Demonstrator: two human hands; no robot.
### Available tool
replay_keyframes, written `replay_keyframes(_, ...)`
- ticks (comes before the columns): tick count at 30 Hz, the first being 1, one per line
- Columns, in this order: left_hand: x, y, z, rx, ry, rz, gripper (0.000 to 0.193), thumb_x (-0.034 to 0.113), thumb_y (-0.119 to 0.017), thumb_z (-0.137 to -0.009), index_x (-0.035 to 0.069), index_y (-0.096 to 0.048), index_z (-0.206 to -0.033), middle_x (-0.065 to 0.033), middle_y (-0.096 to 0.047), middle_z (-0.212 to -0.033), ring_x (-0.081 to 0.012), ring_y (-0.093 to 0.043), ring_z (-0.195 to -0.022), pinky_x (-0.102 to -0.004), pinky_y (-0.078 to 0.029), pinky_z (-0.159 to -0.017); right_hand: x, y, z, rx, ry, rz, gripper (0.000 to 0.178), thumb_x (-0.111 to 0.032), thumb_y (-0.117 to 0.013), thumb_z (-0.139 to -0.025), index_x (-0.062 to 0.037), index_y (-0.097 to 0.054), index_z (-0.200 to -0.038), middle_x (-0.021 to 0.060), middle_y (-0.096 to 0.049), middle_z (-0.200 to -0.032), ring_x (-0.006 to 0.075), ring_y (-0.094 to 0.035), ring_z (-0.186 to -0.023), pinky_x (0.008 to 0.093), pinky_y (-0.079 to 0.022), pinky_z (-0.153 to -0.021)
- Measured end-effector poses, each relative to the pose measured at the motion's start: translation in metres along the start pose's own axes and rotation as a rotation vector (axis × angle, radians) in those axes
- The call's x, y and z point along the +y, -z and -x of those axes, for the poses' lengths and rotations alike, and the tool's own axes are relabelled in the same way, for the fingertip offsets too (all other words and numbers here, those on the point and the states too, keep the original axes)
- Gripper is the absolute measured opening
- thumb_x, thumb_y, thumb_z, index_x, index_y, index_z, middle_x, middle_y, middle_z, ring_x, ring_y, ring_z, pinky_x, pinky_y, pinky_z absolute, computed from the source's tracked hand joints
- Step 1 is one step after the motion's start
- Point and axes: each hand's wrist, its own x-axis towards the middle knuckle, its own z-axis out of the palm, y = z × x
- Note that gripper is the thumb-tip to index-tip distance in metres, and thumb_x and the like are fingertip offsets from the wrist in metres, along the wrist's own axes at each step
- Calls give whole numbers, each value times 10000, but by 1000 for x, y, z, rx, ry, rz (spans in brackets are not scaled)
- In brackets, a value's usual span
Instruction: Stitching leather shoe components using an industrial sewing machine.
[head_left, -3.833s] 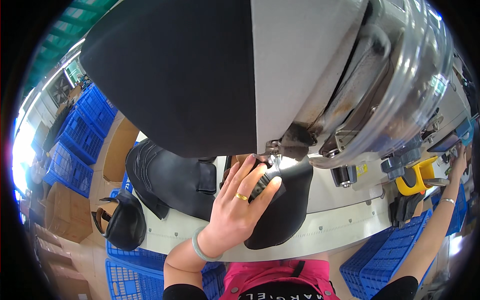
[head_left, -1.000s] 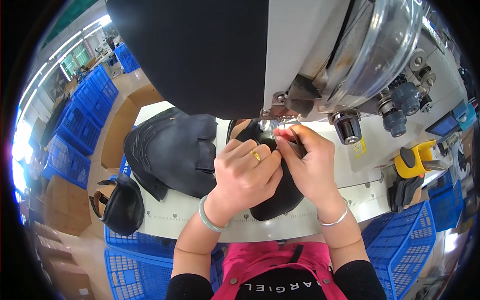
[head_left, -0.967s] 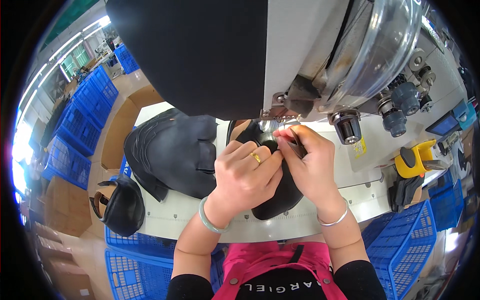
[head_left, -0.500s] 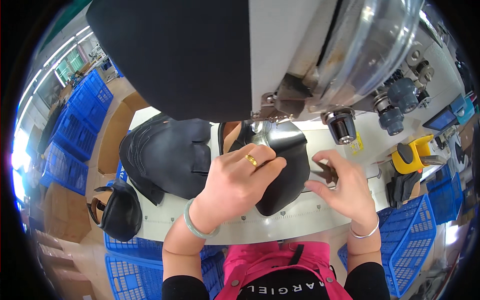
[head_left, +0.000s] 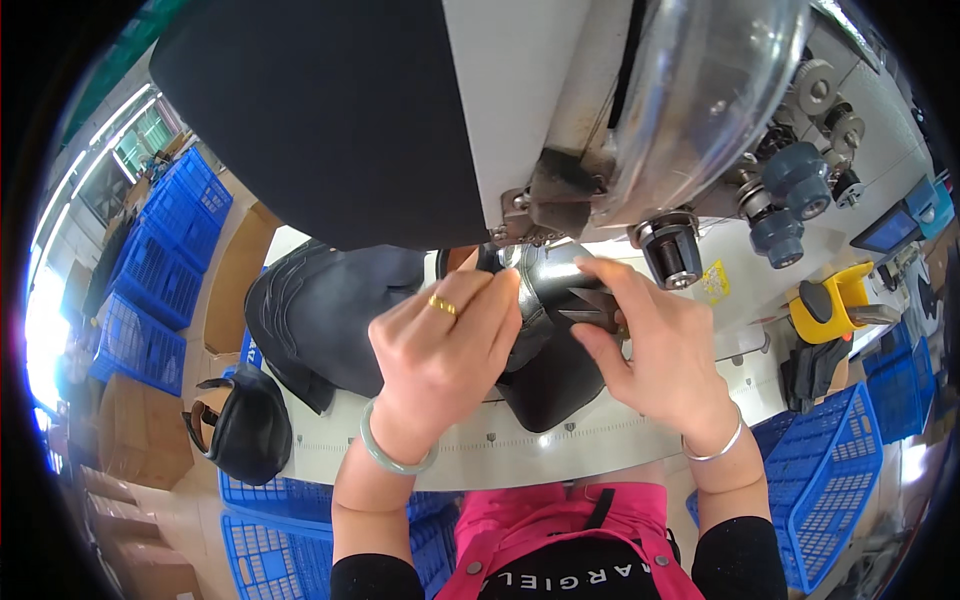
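Observation:
A black leather piece lies under the sewing machine's needle area, its smooth lower flap hanging toward me. My left hand is closed on the leather beside the needle area, fingertips pinched at a seam. In my right hand is a pair of thread snips, the pointed metal blades aimed left over the leather, close to the left fingertips. Whether a thread lies between the blades is too small to tell. Left of my hands rest larger black leather pieces with stitched lines.
The machine head overhangs the far side of the white table. A curved black leather piece sits at the table's left edge. Blue crates flank me below. A yellow holder stands at the right.
My right hand has moved left and up with the snips, bringing them over the leather. My left hand has shifted slightly left, and the leather under it is now more bunched.

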Motion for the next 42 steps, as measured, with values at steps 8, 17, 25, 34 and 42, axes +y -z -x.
replay_keyframes(8, -7, -16, -5, 16, 51, -55, 158, -34, -711, -656, 44, -689, -791, -33, -622, -730, -168, -568, -534, -275, -454, -486, 14, -19, -11, 25, 5, 8, 320, -47, -750, -697, -53, -658, -1003, 84, -632, -680, 241, -629, -582, 330, -455, -546)
replay_keyframes(17, -6, -20, -6, -22, 24, -94, 169, -24, -703, -658, 42, -676, -811, -42, -610, -742, -186, -593, -580, -283, -479, -514, 18, -27, -14, 78, 16, 29, 149, -38, -694, -788, -55, -645, -927, 104, -613, -716, 281, -595, -595, 369, -431, -529)
replay_keyframes(25, -7, -23, -4, 8, 27, -30, 172, -35, -711, -664, 25, -679, -821, -48, -605, -741, -194, -588, -577, -290, -479, -513, 15, -44, -22, 288, 47, 5, 179, -5, -710, -755, -51, -646, -916, 91, -631, -738, 267, -607, -607, 335, -458, -537)
replay_keyframes(34, -4, -24, -1, 35, -18, -51, 143, -14, -690, -668, 52, -656, -790, -12, -543, -759, -150, -594, -612, -256, -471, -498, 11, -47, -23, 392, -21, -188, 179, 65, -686, -721, -46, -686, -861, 89, -617, -696, 213, -565, -546, 291, -443, -536)
replay_keyframes(42, 3, -23, 4, 44, 25, 252, 174, 25, -773, -622, 71, -697, -771, -8, -593, -727, -165, -579, -573, -269, -454, -497, 14, -24, -15, 259, 157, -382, 272, 128, -647, -697, -32, -694, -912, 106, -656, -775, 208, -625, -640, 294, -486, -585)
